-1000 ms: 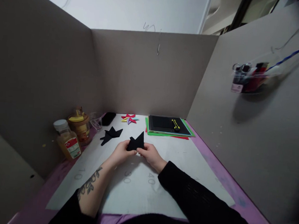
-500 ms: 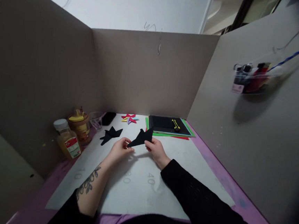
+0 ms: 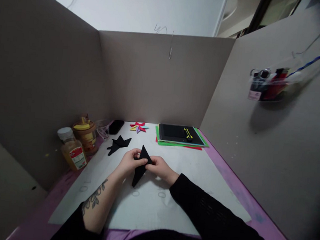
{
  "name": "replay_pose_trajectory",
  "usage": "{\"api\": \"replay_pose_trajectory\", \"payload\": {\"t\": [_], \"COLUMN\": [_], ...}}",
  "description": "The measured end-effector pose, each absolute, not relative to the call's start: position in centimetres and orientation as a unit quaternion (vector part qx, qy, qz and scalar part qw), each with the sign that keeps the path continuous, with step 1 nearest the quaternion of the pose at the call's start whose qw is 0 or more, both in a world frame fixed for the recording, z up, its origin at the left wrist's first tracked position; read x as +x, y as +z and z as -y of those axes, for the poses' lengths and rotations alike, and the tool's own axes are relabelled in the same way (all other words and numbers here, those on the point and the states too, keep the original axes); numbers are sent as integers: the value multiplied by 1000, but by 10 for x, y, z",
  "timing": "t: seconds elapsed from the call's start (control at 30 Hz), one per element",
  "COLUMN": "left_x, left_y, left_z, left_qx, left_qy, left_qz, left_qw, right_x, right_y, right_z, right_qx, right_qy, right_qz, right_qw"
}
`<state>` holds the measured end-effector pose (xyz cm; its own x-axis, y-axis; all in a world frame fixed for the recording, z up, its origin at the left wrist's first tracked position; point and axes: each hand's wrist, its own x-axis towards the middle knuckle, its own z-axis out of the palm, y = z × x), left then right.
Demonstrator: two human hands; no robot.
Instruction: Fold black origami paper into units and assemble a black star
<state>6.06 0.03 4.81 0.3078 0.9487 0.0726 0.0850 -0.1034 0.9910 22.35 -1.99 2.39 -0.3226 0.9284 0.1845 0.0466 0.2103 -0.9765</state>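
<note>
A folded black paper piece point(image 3: 139, 173) is held between both hands over the white sheet point(image 3: 179, 215). It stands roughly lengthwise, one point upward and the other toward me. My left hand point(image 3: 132, 160) is closed on its left side, thumb across the front. From the right, my right hand point(image 3: 160, 168) pinches the same paper near its middle. Some of the fingers are hidden behind the paper. Left of the hands, a black origami shape with several points point(image 3: 120, 143) lies on the sheet.
At the back lie a multicoloured paper star point(image 3: 139, 127), a black phone point(image 3: 116, 127) and stacked coloured paper point(image 3: 170, 131) with a yellow-and-black tool point(image 3: 188, 134) on top. A glue bottle point(image 3: 74, 151), a brown cup point(image 3: 85, 137) and a clear cup point(image 3: 102, 129) stand left. Grey panels point(image 3: 163, 79) enclose the table.
Both hands have turned the black folded paper from a slanted, sideways position to a near-lengthwise one and drawn it toward me. The hands are closer together. Other objects have stayed put.
</note>
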Motion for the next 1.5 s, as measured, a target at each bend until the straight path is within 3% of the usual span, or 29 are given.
{"api": "replay_pose_trajectory", "payload": {"t": [0.37, 0.7, 0.93, 1.2, 1.5], "left_x": [63, 54, 50, 67, 67], "left_y": [48, 42, 45, 44, 51], "left_z": [1, -15, -17, 1, 6], "left_qx": [565, 499, 445, 573, 549], "left_qy": [409, 490, 546, 379, 411], "left_qz": [-373, -460, -468, -362, -385], "left_qw": [611, 547, 534, 630, 618], "right_x": [229, 231, 233, 232, 229], "right_y": [24, 30, 26, 21, 20], "right_z": [15, 18, 15, 12, 14], "right_qx": [-409, -394, -407, -420, -414], "right_qy": [449, 492, 481, 435, 401], "right_qz": [606, 619, 582, 577, 617], "right_qw": [514, 470, 514, 549, 536]}}
